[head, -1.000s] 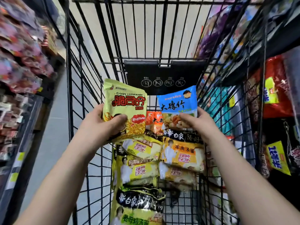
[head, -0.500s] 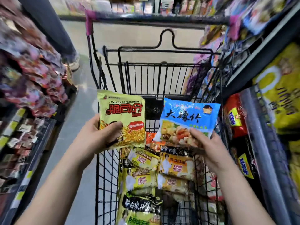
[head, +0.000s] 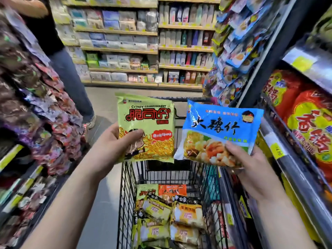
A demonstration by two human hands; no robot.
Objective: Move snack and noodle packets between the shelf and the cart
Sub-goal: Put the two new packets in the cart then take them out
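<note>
Both packets raised clear above black wire cart (head: 126, 194), frame centre. Left hand (head: 115, 146) grip clamps green-yellow foil snack packet (head: 146, 121); right hand (head: 251, 166) grip clamps blue plastic noodle packet (head: 219, 130). Likely shelf-bound, right shelf (head: 291, 166) nearest.

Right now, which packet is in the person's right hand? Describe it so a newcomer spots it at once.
Find the black wire cart in the aisle. Two packets are held up above it; the right hand grips the blue packet by its lower edge. Unlike the yellow-green packet beside it in the left hand, it is sky blue with black brush characters.
</note>
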